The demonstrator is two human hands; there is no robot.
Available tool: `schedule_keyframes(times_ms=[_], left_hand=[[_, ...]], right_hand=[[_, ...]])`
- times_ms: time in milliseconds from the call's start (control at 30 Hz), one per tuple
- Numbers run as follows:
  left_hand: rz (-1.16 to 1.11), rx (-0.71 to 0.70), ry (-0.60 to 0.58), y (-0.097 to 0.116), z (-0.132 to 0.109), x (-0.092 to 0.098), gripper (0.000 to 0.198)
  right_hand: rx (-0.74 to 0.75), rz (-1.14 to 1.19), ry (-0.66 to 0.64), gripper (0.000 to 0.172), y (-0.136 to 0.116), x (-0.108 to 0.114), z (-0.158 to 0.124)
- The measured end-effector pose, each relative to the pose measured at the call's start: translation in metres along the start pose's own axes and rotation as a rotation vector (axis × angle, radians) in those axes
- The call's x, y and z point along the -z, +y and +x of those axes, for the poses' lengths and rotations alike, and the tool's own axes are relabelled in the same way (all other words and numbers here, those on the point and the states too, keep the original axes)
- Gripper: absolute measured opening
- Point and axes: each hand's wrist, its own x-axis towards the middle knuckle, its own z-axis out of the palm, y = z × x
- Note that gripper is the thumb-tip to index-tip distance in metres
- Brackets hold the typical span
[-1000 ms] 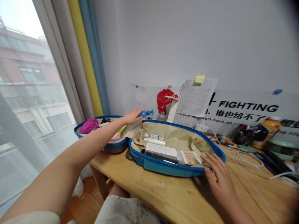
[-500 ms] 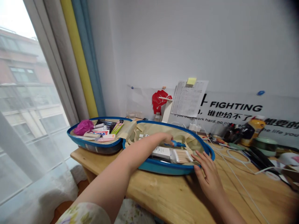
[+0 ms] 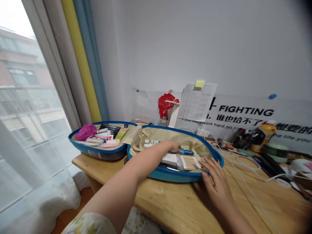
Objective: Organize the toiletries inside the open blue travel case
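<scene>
A small blue suitcase lies open on a wooden desk, its two halves side by side. My left hand reaches into the right half and is closed on a blue bottle, just above a white box and a pack of cotton swabs. My right hand rests flat with fingers spread on that half's front right rim. The left half holds a pink bath puff, tubes and other small toiletries.
The desk runs to the right, where white cables, a yellow-capped bottle and a green bowl crowd the back. A poster and paper sheet hang on the wall. A curtained window fills the left.
My left hand carried the blue bottle from behind the suitcase's left half across into the right half. My right hand stayed on the rim.
</scene>
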Motion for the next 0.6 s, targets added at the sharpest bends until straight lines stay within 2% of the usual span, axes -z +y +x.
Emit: schedule_keyframes(times_ms=[333, 600], left_hand=[[0.046, 0.004, -0.020, 0.005, -0.001, -0.004, 0.041], [0.008, -0.008, 0.053, 0.012, -0.008, -0.003, 0.042]], right_hand=[[0.015, -0.005, 0.011, 0.036, 0.000, 0.000, 0.000], [0.009, -0.016, 0.002, 0.037, 0.003, -0.001, 0.000]])
